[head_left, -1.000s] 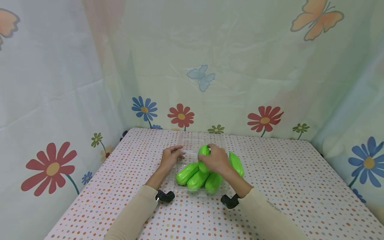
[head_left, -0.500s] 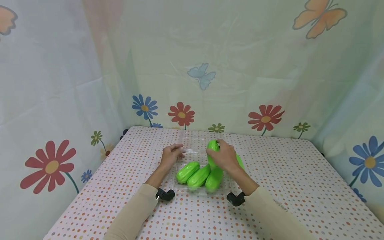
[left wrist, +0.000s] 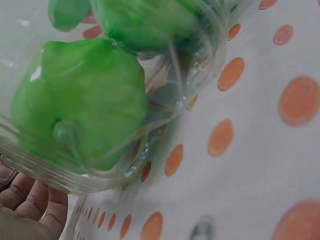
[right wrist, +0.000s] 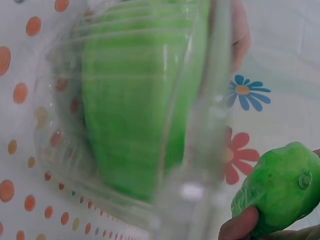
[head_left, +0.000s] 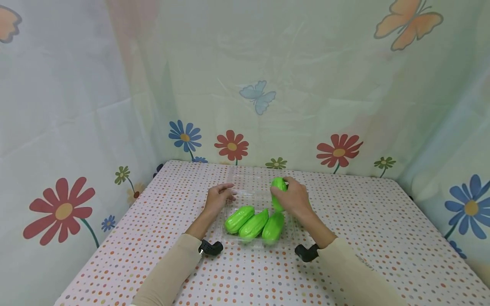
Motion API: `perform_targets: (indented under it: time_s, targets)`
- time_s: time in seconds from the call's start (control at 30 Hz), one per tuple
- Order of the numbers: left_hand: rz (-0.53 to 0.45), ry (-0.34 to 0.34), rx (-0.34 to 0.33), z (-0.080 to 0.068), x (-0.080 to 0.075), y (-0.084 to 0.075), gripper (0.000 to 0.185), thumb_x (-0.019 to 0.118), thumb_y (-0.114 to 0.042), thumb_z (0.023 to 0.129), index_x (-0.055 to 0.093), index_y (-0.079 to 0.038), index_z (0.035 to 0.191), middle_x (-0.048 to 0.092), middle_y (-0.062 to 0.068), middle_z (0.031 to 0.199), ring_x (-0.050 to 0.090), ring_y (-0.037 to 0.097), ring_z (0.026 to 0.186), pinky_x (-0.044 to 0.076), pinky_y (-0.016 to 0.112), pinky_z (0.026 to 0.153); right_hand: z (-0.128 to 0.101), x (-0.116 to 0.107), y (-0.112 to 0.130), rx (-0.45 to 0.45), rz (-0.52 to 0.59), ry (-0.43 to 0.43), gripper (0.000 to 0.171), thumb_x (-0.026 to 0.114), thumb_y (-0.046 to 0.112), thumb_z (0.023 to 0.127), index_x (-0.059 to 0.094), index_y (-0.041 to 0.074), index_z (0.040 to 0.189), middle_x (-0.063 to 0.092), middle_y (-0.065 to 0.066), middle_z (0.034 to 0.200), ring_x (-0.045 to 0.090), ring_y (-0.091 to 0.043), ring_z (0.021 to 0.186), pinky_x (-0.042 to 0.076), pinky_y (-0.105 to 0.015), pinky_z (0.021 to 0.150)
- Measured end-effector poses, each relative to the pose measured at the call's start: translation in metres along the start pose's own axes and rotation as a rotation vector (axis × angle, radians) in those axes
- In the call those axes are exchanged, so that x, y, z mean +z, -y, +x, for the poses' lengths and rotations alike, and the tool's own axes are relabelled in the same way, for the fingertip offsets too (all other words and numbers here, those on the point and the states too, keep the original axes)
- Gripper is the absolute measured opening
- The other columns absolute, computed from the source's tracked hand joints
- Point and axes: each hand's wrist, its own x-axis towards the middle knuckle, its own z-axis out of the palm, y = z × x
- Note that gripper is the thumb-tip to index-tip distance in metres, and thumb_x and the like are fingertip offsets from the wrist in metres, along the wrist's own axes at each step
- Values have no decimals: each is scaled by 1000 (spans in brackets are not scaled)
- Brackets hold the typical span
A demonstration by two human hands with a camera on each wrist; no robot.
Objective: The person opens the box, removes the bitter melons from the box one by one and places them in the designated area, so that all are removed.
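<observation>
A clear plastic clamshell box (head_left: 250,243) lies with its lid (head_left: 249,176) folded back. Three bright green, ridged, elongated fruits lie side by side in it: the left one (head_left: 239,219), the middle one (head_left: 254,225) and the right one (head_left: 273,227). My left hand (head_left: 219,199) holds the box's left edge near the hinge, fingers curled against the plastic in the left wrist view. Above the box's back right part, my right hand (head_left: 295,196) grips another green fruit (head_left: 278,193), thumb on its near side. Its small stem nub shows in the right wrist view.
The table (head_left: 153,238) has a dotted cover and holds the box near its middle. A flowered curtain (head_left: 298,93) hangs behind and at both sides. Each wrist carries a black camera, such as the right one (head_left: 306,253).
My right hand has moved right with the gripped fruit, away from over the fruits in the box. Another green fruit at the right is now out of sight behind that arm. The left hand stayed.
</observation>
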Motion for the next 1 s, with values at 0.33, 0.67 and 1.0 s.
perform_targets:
  time_s: [0.33,0.67,1.0]
  targets:
    - [11,2,3,0,0,0,35,51,-1,100,60,11,132,68,34,114,65,52,102,51,63,94,1,-10,-11,6,6,-17,68,57,34,90,47,-3,146,66,-20,100,50,-18,62,42,-29,53]
    - [10,5,1,1,0,1,34,51,0,100,60,10,132,67,35,115,66,51,100,52,64,93,5,-15,-26,80,-21,-51,69,57,35,89,48,-3,146,65,-26,119,58,-27,82,44,-30,61]
    - [-1,5,11,0,0,2,34,51,0,101,60,11,132,69,33,112,65,52,102,50,66,95,12,-24,-45,154,-63,-60,71,54,38,92,43,-1,150,61,-27,126,59,-30,89,47,-36,66]
